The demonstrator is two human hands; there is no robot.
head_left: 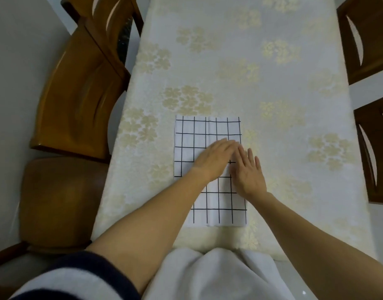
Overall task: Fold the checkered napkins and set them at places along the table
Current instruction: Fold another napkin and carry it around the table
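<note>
A white napkin with a black grid pattern (194,135) lies flat near the front edge of the table (240,61), folded into a tall rectangle with a lengthwise crease down its middle. My left hand (214,159) lies palm down on the napkin's middle, fingers straight and pointing right. My right hand (250,174) presses flat on the napkin's right edge, fingers straight and pointing away from me. The hands touch at the fingertips. The napkin's middle is hidden under them.
The table carries a cream cloth with pale gold flower prints. Two wooden chairs (82,83) stand along the left side, and two dark chair backs (372,148) along the right. My white garment (207,276) hangs at the near edge.
</note>
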